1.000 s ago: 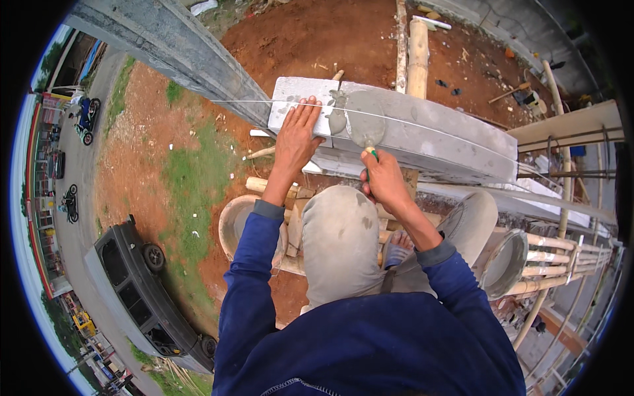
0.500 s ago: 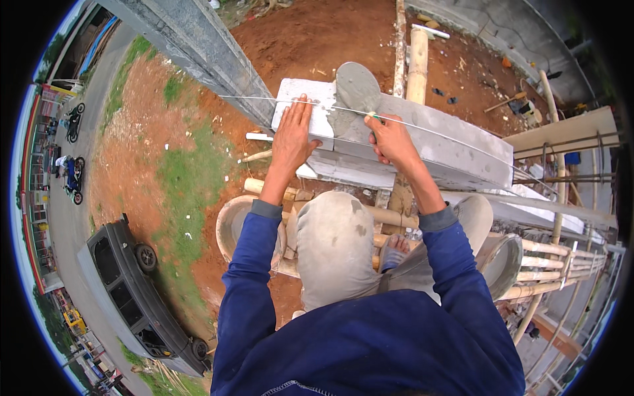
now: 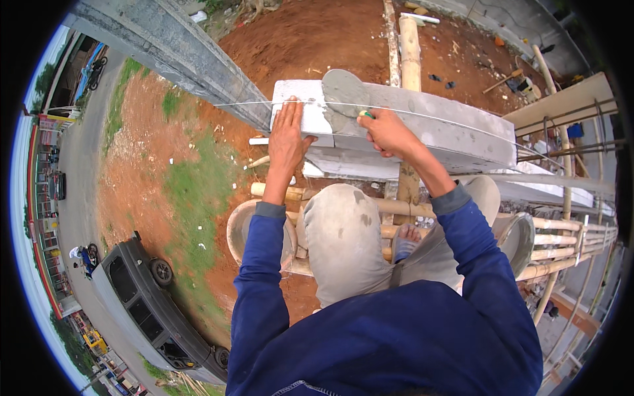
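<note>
My left hand (image 3: 288,140) lies flat, fingers stretched, on a white block (image 3: 315,120) at the left end of a low block wall. My right hand (image 3: 392,134) is closed round the handle of a trowel. The trowel's round blade (image 3: 343,87), coated in grey mortar, rests over the joint between the white block and the long grey block (image 3: 442,112). Wet mortar (image 3: 342,121) is smeared at that joint. A taut white string (image 3: 429,119) runs along the wall top, passing by both hands. Part of the handle is hidden in my fist.
A concrete column (image 3: 191,63) rises at the wall's left end. Bamboo scaffold poles (image 3: 555,239) lie below me, with a round tub (image 3: 241,231) on the left and another bucket (image 3: 518,241) on the right. A dark van (image 3: 142,303) stands at lower left.
The trowel blade has shifted slightly left and down over the joint, and my right hand has moved a little left with it. My left hand stays on the white block.
</note>
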`<state>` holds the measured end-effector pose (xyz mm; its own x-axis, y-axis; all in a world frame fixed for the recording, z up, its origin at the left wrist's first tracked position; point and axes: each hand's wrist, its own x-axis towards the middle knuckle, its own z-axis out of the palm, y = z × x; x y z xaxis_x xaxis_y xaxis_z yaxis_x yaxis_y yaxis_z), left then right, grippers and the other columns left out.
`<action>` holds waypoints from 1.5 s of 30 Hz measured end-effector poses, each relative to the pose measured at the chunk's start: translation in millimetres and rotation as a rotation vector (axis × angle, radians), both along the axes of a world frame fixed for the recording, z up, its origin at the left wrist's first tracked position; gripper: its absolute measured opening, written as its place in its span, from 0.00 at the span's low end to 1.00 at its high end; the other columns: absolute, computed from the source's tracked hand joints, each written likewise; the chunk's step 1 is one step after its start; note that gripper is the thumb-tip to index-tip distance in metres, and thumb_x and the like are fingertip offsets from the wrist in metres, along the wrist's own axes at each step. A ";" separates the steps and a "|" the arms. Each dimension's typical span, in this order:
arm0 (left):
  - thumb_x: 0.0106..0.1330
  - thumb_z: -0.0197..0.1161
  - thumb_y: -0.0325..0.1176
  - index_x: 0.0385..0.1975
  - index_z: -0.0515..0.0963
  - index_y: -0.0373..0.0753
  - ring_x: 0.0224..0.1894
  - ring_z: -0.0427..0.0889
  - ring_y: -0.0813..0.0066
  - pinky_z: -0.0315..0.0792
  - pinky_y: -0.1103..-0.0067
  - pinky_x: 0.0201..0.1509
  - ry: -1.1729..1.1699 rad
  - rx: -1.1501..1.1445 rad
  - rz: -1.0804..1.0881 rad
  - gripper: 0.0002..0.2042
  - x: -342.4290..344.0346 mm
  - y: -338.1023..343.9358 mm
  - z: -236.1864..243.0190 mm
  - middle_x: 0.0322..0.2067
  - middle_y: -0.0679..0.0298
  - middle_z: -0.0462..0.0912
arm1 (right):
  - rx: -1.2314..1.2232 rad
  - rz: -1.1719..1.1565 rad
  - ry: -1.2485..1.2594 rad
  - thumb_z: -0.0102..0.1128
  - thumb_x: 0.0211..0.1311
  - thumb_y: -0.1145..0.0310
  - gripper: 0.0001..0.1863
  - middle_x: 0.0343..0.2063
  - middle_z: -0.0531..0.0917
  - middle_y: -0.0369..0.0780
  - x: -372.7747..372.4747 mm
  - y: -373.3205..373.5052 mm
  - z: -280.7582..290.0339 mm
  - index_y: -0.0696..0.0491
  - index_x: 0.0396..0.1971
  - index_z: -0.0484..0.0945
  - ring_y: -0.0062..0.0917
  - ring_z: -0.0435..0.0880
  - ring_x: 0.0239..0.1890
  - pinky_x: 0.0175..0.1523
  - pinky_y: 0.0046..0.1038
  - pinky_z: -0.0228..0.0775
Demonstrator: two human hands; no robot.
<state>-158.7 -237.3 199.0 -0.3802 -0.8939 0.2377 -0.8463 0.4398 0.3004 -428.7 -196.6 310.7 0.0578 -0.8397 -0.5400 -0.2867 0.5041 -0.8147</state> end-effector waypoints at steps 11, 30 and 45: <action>0.52 0.87 0.37 0.81 0.63 0.35 0.84 0.59 0.51 0.58 0.59 0.86 0.025 -0.006 -0.006 0.54 -0.5 -0.8 -2.4 0.83 0.51 0.62 | 0.170 -0.083 -0.262 0.60 0.80 0.58 0.17 0.23 0.74 0.32 13.3 37.4 -5.2 0.61 0.45 0.81 0.13 0.67 0.15 0.14 0.22 0.52; 0.68 0.72 0.23 0.63 0.81 0.33 0.68 0.81 0.45 0.75 0.60 0.73 0.502 0.020 0.285 0.22 20.1 199.8 -25.5 0.66 0.48 0.83 | -0.715 0.409 0.482 0.65 0.77 0.60 0.14 0.29 0.85 0.57 36.3 15.0 -54.7 0.57 0.46 0.79 0.59 0.85 0.34 0.38 0.50 0.75; 0.76 0.56 0.29 0.59 0.81 0.28 0.55 0.85 0.40 0.79 0.63 0.60 0.670 0.566 0.267 0.17 18.0 261.8 -19.6 0.54 0.42 0.87 | -0.840 0.482 0.719 0.62 0.76 0.61 0.13 0.36 0.88 0.51 -14.6 43.3 -37.3 0.55 0.47 0.75 0.56 0.88 0.35 0.39 0.53 0.79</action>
